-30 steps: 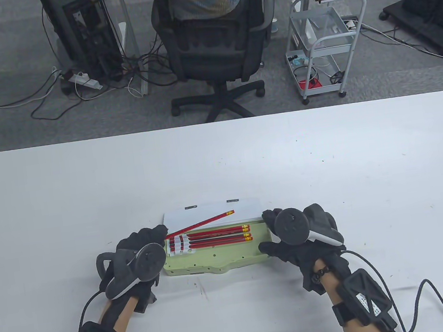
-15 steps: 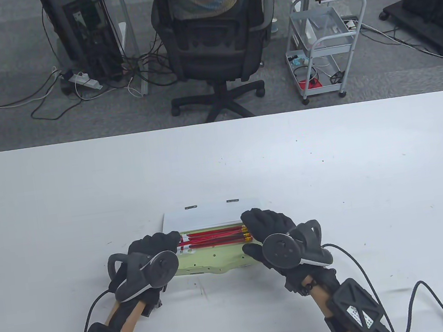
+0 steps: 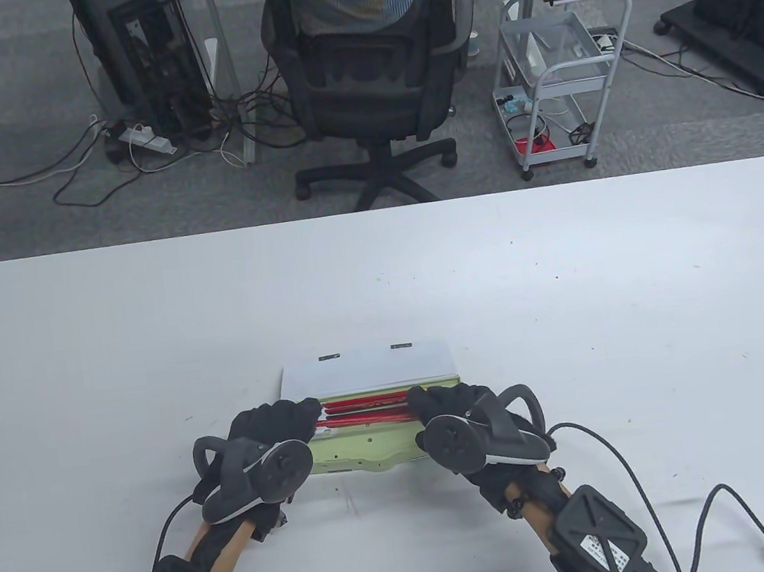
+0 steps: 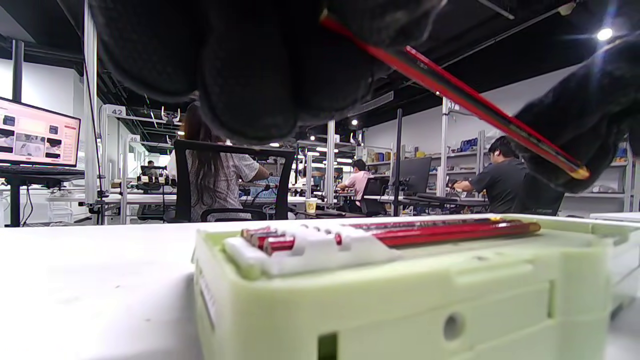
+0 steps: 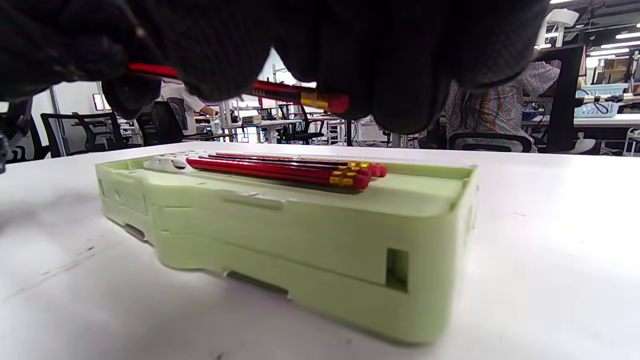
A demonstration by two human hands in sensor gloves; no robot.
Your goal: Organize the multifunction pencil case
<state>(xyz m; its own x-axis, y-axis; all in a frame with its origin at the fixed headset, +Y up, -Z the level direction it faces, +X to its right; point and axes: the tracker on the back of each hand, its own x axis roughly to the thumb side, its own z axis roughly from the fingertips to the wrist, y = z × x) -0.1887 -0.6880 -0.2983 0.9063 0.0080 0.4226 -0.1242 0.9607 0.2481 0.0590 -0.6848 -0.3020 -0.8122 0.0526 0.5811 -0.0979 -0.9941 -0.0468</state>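
A pale green pencil case (image 3: 368, 451) lies open near the table's front edge, its white lid (image 3: 365, 371) folded back. Several red pencils (image 3: 371, 417) lie side by side in its tray, their tips in a white clip (image 4: 310, 247). One more red pencil (image 4: 465, 100) hangs just above them. My left hand (image 3: 287, 416) pinches its tip end over the case's left end. My right hand (image 3: 439, 401) curls over its eraser end (image 5: 337, 103) at the case's right end. The hands hide most of that pencil in the table view.
The white table (image 3: 565, 290) stretches wide on both sides and behind the case. A cable (image 3: 702, 525) trails from my right wrist over the front right. An office chair (image 3: 361, 71) and a wire cart (image 3: 559, 80) stand beyond the far edge.
The slanted pencil in my left hand has come down level over the case. My right hand has left the case's right end and moved left onto the pencil's eraser end.
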